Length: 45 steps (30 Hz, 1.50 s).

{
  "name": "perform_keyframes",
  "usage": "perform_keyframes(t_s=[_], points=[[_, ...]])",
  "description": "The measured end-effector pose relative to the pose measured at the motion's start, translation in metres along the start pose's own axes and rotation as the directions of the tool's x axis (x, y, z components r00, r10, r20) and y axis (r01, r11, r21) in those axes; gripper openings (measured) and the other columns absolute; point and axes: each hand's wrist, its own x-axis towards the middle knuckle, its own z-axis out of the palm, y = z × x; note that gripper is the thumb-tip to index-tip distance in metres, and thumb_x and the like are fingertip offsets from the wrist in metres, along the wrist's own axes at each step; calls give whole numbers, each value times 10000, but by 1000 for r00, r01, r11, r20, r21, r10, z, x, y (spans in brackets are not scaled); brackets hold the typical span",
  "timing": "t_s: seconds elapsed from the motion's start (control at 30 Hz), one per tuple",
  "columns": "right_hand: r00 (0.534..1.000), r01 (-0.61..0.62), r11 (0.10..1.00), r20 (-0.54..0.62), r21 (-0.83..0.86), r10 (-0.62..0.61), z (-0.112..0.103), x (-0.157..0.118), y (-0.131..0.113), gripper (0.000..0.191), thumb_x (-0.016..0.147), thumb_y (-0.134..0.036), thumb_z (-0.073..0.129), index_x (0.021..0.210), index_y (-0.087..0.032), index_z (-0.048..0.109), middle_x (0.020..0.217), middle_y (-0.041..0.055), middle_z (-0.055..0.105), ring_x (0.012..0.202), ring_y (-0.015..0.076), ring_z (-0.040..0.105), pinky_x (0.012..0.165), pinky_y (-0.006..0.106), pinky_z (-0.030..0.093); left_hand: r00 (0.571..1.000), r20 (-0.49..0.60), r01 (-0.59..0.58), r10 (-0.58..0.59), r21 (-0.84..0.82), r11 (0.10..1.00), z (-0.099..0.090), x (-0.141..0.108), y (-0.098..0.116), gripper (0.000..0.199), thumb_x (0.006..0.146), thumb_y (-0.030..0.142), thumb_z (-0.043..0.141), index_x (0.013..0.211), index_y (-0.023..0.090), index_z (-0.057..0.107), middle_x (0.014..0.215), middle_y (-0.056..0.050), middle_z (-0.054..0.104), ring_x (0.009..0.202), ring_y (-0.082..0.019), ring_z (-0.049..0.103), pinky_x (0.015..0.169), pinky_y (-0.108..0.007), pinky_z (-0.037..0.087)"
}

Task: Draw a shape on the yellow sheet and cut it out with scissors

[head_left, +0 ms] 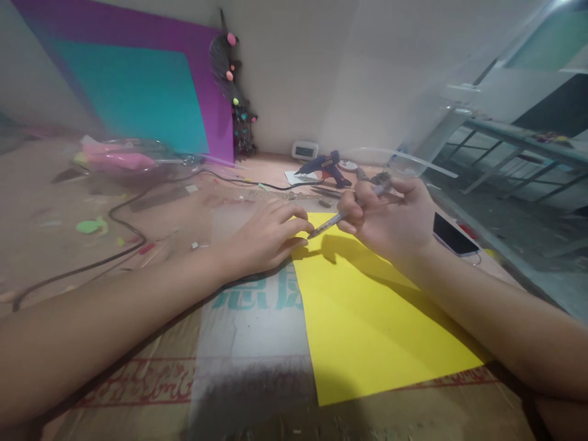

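A yellow sheet lies flat over printed cardboard and a pale sheet. At the yellow sheet's upper left corner rests my left hand, palm down, its fingers slightly bent and apart, holding nothing. My right hand is turned partly palm up above the top of the yellow sheet, its fingers curled round a pen. The pen slants down to the left, with its tip close to my left fingertips. Whether the tip touches the sheet I cannot tell.
Behind the hands are a glue gun and a small digital clock. A phone lies right of my right hand. A black cable curves across the left, near scraps and a pink bundle. Purple and teal sheets lean behind.
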Motion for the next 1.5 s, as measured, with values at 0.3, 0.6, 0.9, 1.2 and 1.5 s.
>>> perform_keyframes(t_s=[0.3, 0.6, 0.9, 1.2, 1.5], points=[[1000, -8, 1000, -27, -7, 8, 3, -1, -1, 363, 846, -504, 348, 605, -236, 390, 620, 48, 472, 612, 184, 438, 563, 316, 420, 1000, -7, -7, 7, 3, 1000, 0, 0, 1, 193, 984, 275, 498, 1101, 198, 630, 1123, -103, 636, 1059, -257, 552, 949, -429, 422], [998, 15, 993, -56, -121, -21, 3, 0, -6, 451, 928, -562, 471, 619, -234, 453, 623, 26, 501, 569, 163, 460, 522, 316, 440, 966, 38, 253, -255, 36, 967, 4, 2, -6, 311, 928, 309, 579, 1189, 145, 617, 1223, -138, 630, 1167, -296, 538, 1005, -462, 407], [994, 110, 819, 56, -563, -95, 41, -27, -22, 524, 945, -585, 457, 840, -161, 747, 791, 84, 712, 663, 191, 654, 642, 345, 558, 882, 311, 333, -355, 123, 935, -1, 6, -3, 385, 895, 494, 574, 1128, 207, 683, 1080, -108, 652, 1091, -318, 560, 949, -469, 421], [999, 38, 448, 44, -893, 3, 35, -34, -4, 126, 856, -319, 704, 904, -203, 697, 843, 36, 727, 758, 169, 680, 634, 263, 509, 852, 334, 368, -402, 163, 915, 5, 5, -6, 629, 892, 552, 536, 1410, 197, 533, 1548, -141, 419, 1433, -358, 331, 1164, -533, 266], [999, 48, 482, 35, -875, -37, 42, -42, -39, 173, 925, -307, 590, 1011, -270, 736, 944, 57, 747, 877, 225, 712, 735, 352, 581, 862, 315, 334, -398, 240, 912, -3, 9, 9, 489, 902, 503, 527, 1257, 192, 658, 1290, -120, 614, 1245, -335, 504, 1072, -487, 352]])
